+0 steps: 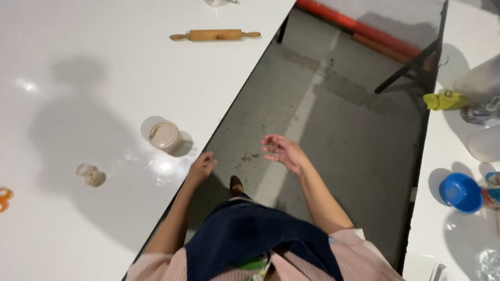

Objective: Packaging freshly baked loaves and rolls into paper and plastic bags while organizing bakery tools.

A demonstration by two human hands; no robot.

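Note:
My left hand (201, 166) hangs just past the dark edge of the white table (78, 78) on the left, fingers loosely curled, holding nothing. My right hand (282, 151) is raised over the grey concrete floor (333, 119), palm up, fingers spread and empty. Nearest my left hand on the table stands a small beige cup (165, 137). Two small lumps of dough (91, 176) lie further left. A wooden rolling pin (214, 35) rests at the far side of the table. I wear a dark blue apron over a pink striped shirt.
A second white table (458, 151) on the right carries a blue bowl (460, 193), a yellow cloth (445, 100) and clear plastic items. A red and orange bar (359, 28) lies on the floor at the back. An orange object (4, 199) sits at the left edge.

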